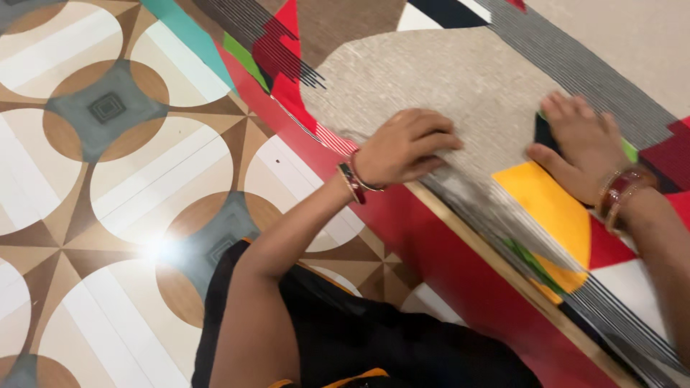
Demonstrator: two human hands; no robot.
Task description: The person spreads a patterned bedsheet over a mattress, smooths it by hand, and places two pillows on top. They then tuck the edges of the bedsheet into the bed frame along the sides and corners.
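A person's left hand (pixel 406 146) is curling its fingers down onto the turned-back grey underside of a patterned fabric sheet (pixel 445 86), knuckles raised and fingertips pressing the cloth near its folded edge; whether the fingers are pinching a fold or only pressing on it cannot be told, as the fingertips are blurred. The right hand (pixel 582 144) is lying open and flat on the same sheet farther along, palm down, fingers spread over a dark patch and a green patch, the thumb reaching toward a yellow patch (pixel 550 205). The sheet is lying across a raised surface with a red side panel (pixel 460 266) and a pale wooden edge strip (pixel 489 248) running diagonally beneath both hands. The cloth is showing bold blocks of red, yellow, white, green and teal, and bands of fine black stripes, with the grey reverse turned up between the two hands. Each wrist is wearing bangles, red and dark on the left wrist (pixel 352 179), red and gold on the right wrist (pixel 622 190). Below and to the left, a tiled floor (pixel 108 165) of brown, cream and grey circles is catching a bright glare. The person's dark garment (pixel 359 338) is filling the lower centre.
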